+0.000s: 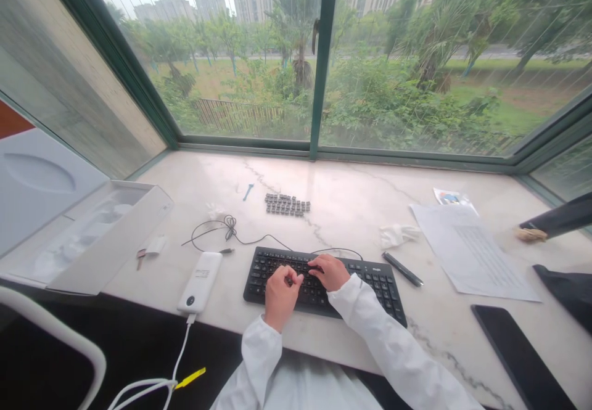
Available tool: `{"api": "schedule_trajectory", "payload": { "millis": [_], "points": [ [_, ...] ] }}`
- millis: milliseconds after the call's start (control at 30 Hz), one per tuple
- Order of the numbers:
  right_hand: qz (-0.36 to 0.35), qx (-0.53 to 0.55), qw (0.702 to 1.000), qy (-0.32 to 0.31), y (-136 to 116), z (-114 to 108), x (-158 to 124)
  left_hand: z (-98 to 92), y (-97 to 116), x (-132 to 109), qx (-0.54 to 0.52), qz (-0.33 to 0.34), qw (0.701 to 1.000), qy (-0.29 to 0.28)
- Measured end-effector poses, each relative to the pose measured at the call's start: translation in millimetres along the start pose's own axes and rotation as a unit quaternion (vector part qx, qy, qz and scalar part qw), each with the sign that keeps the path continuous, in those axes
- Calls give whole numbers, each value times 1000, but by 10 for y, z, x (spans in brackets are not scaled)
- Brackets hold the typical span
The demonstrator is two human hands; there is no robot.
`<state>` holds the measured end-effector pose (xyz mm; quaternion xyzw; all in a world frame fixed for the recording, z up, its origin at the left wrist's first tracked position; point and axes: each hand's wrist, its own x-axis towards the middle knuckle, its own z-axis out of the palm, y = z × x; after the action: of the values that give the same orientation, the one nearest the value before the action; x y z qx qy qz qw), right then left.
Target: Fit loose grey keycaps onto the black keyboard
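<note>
A black keyboard (383, 290) lies slightly slanted on the marble-patterned counter, with its cable running off the back. My left hand (281, 293) is over its front left part, fingers curled in and thumb against them; whatever they hold, if anything, is hidden. At the middle of the keys, my right hand (330, 272) touches down with its fingertips drawn together, and I cannot make out anything between them. Behind the keyboard, loose dark keycaps (287, 205) are laid out in several rows. A small blue tool (248, 192) lies to their left.
Left are a white power bank (200, 282) with a white cable, a coiled black cable (230, 227) and an open white box (106, 243). Right are a black pen (402, 269), crumpled white gloves (398, 235), paper sheets (472, 253) and a black phone (518, 351). Windows (319, 89) rise behind.
</note>
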<state>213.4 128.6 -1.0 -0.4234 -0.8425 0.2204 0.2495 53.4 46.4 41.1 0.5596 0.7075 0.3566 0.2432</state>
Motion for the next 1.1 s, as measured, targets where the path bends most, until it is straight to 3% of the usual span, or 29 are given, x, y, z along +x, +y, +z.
{"api": "schedule_trajectory", "payload": {
  "millis": [200, 700, 1100],
  "points": [
    [-15, -14, 1000, -13, 10, -1, 56, -18, -21, 1, -2, 0, 1000, 6],
    [-19, -21, 998, 54, 64, 18, -70, -9, -42, 62, 1, -10, 1000, 2],
    [-50, -56, 994, 75, 32, 36, -159, 102, -4, 287, 25, -10, 1000, -1]
  ]
}}
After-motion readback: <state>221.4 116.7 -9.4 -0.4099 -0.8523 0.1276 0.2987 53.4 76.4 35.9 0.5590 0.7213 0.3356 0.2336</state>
